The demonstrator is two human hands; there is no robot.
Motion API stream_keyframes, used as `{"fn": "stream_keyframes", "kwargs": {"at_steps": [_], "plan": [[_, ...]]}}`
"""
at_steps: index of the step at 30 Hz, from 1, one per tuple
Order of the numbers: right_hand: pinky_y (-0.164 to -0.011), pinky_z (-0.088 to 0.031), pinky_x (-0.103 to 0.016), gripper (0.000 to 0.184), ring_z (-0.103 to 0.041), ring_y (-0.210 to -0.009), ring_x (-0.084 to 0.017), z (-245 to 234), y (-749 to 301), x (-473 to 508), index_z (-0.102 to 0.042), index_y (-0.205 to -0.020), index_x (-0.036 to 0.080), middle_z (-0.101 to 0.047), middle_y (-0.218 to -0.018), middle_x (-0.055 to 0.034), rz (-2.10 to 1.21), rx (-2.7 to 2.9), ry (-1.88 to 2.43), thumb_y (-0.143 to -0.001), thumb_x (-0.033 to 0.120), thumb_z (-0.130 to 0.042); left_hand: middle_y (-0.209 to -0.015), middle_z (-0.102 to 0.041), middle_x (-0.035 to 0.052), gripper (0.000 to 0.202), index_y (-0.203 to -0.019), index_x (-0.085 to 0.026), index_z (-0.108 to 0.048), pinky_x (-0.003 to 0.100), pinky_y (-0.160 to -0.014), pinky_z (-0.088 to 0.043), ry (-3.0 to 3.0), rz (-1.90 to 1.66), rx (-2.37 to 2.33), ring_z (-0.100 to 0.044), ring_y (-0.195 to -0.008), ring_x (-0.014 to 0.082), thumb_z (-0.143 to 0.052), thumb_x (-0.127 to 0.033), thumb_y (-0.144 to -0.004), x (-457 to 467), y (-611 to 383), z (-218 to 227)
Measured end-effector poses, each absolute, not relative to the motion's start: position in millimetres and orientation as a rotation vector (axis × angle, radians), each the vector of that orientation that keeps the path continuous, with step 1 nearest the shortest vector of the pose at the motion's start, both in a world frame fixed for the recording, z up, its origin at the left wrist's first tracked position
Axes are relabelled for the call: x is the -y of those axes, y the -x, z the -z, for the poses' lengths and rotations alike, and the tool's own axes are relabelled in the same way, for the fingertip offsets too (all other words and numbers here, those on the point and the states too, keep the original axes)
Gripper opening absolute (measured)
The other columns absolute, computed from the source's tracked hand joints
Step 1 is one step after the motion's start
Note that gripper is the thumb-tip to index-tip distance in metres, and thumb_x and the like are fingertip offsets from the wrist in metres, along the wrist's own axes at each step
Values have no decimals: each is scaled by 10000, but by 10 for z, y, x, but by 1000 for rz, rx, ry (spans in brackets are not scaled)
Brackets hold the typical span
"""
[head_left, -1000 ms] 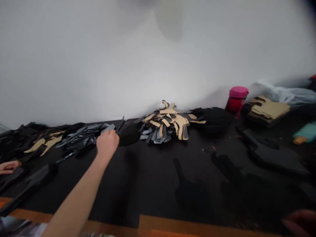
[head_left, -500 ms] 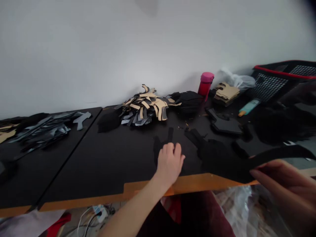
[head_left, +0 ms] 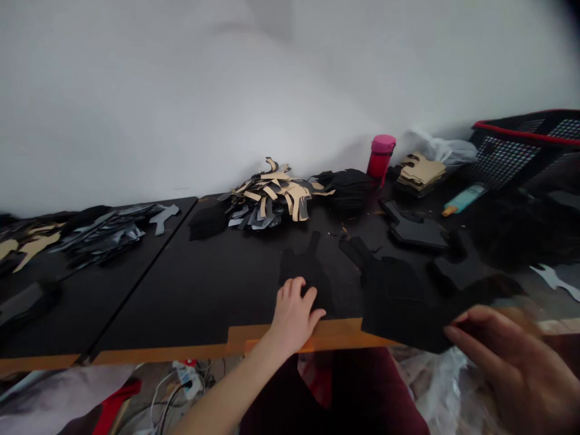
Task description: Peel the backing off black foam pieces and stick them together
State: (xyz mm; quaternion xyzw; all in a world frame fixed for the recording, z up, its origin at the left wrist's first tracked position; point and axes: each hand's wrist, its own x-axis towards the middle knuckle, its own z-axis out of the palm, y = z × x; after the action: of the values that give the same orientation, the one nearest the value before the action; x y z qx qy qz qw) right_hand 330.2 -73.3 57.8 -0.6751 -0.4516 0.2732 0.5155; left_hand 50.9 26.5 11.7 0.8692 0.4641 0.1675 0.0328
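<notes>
Two bare hands are at the black table (head_left: 136, 290). The left hand (head_left: 294, 314), fingers loosely spread, rests on a flat black cutout (head_left: 308, 266) near the table's edge. The right hand (head_left: 507, 362), fingers curled, grips a limp black sheet (head_left: 403, 314) overhanging that edge; blur hides the thumb. Beyond lies a heap of tan-and-black cutouts (head_left: 272, 196).

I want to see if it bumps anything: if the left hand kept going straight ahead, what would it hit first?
Probably the flat black cut-out piece lying on the table, right in front of the left hand. Everything there is dark, so the fingers may already be touching it.
</notes>
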Motion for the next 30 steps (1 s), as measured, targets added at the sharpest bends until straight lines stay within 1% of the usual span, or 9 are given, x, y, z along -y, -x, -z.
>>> {"fn": "stream_keyframes", "kwargs": {"at_steps": [5, 8, 10, 15, 19, 22, 25, 27, 30], "plan": [[-554, -504, -158, 270, -591, -678, -159, -513, -3310, 756, -617, -788, 275, -608, -720, -14, -767, 1038, 1615, -601, 440, -720, -1274, -389, 188, 420, -1189, -142, -468, 518, -946, -347, -2476, -644, -1631, -349, -1210, 329, -495, -398, -857, -738, -223, -119], [-603, -501, -134, 279, -587, -693, -141, -427, -3372, 775, -625, -791, 286, -606, -753, -3, -764, 1065, 1637, -591, 450, -730, -1302, -425, 175, 654, -1271, -161, -424, 539, -939, -346, -2408, -573, -1573, -364, -1213, 357, -644, -453, -729, -1161, -118, -132], [-651, -496, -120, 276, -583, -726, -133, -379, -3412, 801, -619, -805, 293, -602, -782, 2, -741, 1062, 1652, -604, 446, -727, -1255, -483, 143, 680, -1244, -186, -464, 510, -944, -352, -2361, -548, -1532, -409, -1183, 340, -712, -426, -658, -1357, -103, -138], [-657, -493, -120, 292, -589, -724, -133, -371, -3441, 866, -612, -809, 280, -600, -760, 0, -786, 1057, 1628, -597, 441, -732, -1035, -550, 90, 529, -1086, -192, -575, 452, -915, -381, -2201, -651, -1523, -499, -1043, 286, -758, -284, -598, -1444, -220, -154], [-657, -491, -115, 293, -599, -723, -130, -427, -3399, 852, -619, -801, 268, -615, -773, -5, -798, 1021, 1619, -592, 439, -734, -941, -542, 51, 316, -985, -149, -586, 397, -867, -425, -1986, -796, -1515, -538, -904, 193, -674, -146, -682, -1385, -356, -194], [-621, -493, -119, 301, -590, -687, -131, -464, -3358, 815, -623, -784, 261, -607, -739, -6, -792, 1015, 1622, -570, 436, -743, -851, -561, 24, 214, -972, -126, -572, 351, -761, -477, -1766, -852, -1486, -560, -785, 148, -623, -181, -771, -1347, -449, -234], [-597, -492, -117, 292, -584, -666, -129, -492, -3334, 786, -628, -766, 262, -600, -722, -4, -774, 1022, 1620, -560, 432, -746, -859, -597, 28, 198, -1007, -127, -566, 306, -707, -497, -1575, -862, -1422, -582, -759, 129, -578, -210, -828, -1293, -487, -267], [-609, -495, -118, 288, -587, -677, -129, -497, -3335, 780, -630, -770, 265, -604, -736, -5, -767, 1029, 1629, -563, 431, -744, -885, -620, 36, 196, -999, -128, -580, 295, -695, -502, -1483, -839, -1381, -595, -761, 125, -588, -199, -817, -1264, -429, -289], [-626, -508, -138, 291, -592, -683, -139, -471, -3366, 786, -632, -774, 268, -604, -738, -9, -770, 1029, 1652, -563, 435, -743, -858, -650, 53, 226, -921, -116, -626, 293, -678, -500, -1376, -793, -1366, -607, -733, 133, -674, -186, -712, -1270, -137, -353]]}}
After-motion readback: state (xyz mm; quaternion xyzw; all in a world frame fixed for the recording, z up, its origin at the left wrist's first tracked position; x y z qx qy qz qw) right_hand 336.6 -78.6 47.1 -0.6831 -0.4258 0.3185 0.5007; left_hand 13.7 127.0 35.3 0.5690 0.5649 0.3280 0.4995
